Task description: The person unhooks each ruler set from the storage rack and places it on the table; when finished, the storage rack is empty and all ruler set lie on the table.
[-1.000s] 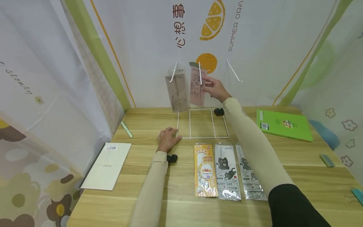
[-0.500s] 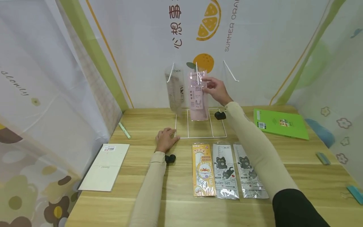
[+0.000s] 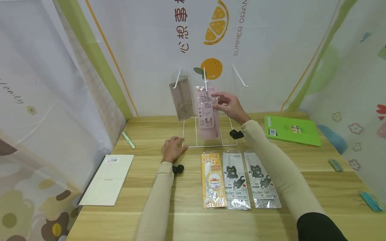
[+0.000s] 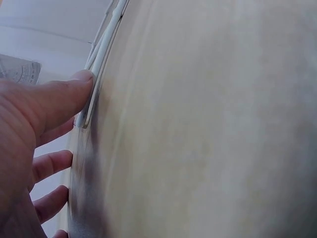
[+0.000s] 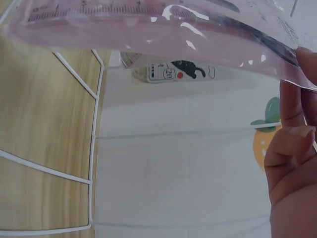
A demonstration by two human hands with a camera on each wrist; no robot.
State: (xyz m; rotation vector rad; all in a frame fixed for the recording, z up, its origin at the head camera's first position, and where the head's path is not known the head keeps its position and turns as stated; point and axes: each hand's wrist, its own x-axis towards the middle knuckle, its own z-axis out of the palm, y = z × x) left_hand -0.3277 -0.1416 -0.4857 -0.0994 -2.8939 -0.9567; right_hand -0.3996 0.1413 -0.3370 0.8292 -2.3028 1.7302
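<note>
My right hand [image 3: 230, 105] pinches the right edge of a clear-wrapped pink ruler set [image 3: 208, 113] between thumb and finger. The packet's top is by the tip of the middle white hook [image 3: 205, 78]; I cannot tell whether the hook passes through it. In the right wrist view, ruler marks show on the pink packet [image 5: 138, 22]. My left hand [image 3: 173, 149] rests at the front left corner of the white wire rack [image 3: 211, 146], thumb on the wire [image 4: 101, 54], fingers spread. A grey ruler set [image 3: 182, 98] hangs on the left hook; the right hook [image 3: 239, 76] is bare.
In front of the rack lie an orange duck ruler packet [image 3: 214, 180] and two black-cat ruler sets [image 3: 236, 180]. A white notebook [image 3: 107, 179] and a pale green pen [image 3: 128, 140] lie left, a green book [image 3: 292, 130] and teal clips [image 3: 371, 202] right. A printed curtain stands behind.
My right hand has brought the pink ruler set forward and down along the middle hook, its printed face turning to view. The left hand stays on the rack corner. The head view has shifted slightly.
</note>
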